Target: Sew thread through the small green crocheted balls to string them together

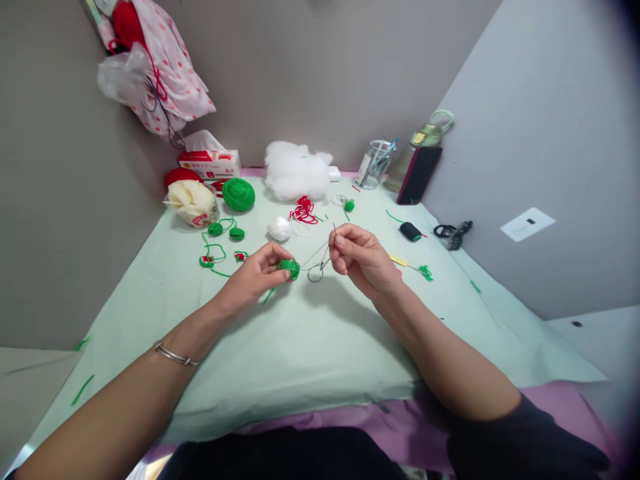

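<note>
Two hands, left (pixel 257 270) and right (pixel 361 257), meet at centre frame over one pale green bench (pixel 300 347). Counted on it: one large green yarn ball (pixel 239 194), one white yarn ball (pixel 279 229), one mound of white stuffing (pixel 296 171), one tissue box (pixel 210 162), one clear pen cup (pixel 376 163) and one black spool (pixel 411 231). Four small green crocheted pieces (pixel 215 229) sit at centre left. One silver bracelet (pixel 175 355) circles the left wrist.

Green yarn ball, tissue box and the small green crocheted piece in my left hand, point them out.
Green yarn ball (pixel 239 194), head view, middle of the ball.
Tissue box (pixel 209 164), head view, front face.
Crocheted piece (pixel 290 268), head view, its exposed green side.
</note>
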The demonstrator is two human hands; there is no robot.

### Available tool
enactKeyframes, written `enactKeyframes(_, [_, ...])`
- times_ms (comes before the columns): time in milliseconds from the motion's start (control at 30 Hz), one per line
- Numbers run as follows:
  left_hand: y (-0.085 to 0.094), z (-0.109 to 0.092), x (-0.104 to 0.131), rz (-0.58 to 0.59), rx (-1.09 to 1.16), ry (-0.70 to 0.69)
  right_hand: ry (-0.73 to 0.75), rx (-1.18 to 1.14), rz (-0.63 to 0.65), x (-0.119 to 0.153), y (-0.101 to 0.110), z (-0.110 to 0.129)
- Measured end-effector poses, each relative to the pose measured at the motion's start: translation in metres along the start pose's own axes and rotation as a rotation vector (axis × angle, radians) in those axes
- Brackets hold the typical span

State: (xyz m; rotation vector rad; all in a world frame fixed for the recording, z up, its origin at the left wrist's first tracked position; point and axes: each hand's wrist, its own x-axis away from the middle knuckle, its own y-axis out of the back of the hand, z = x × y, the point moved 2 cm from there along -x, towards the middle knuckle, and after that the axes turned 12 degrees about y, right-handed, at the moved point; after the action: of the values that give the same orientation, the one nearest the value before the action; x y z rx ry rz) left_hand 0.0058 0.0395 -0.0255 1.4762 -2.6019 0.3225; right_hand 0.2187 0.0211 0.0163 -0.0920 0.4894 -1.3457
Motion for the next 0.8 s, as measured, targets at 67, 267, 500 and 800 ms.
enactKeyframes(67, [0.000,0.001,0.001,0.019,0.026,0.027,-0.008,0.035,0.017,0.000,0.000,0.001])
enactKeyframes(267, [0.003,-0.005,0.005,-0.016,0.203,0.122,0.137,0.180,-0.153,-0.005,0.013,0.017])
enactKeyframes(500, [0.000,-0.007,0.005,0.010,0.256,0.104,0.146,0.257,-0.226,-0.005,0.017,0.011])
enactKeyframes(800, [-0.002,-0.009,0.007,0.013,0.237,0.066,0.331,0.878,0.177,0.014,-0.020,-0.012])
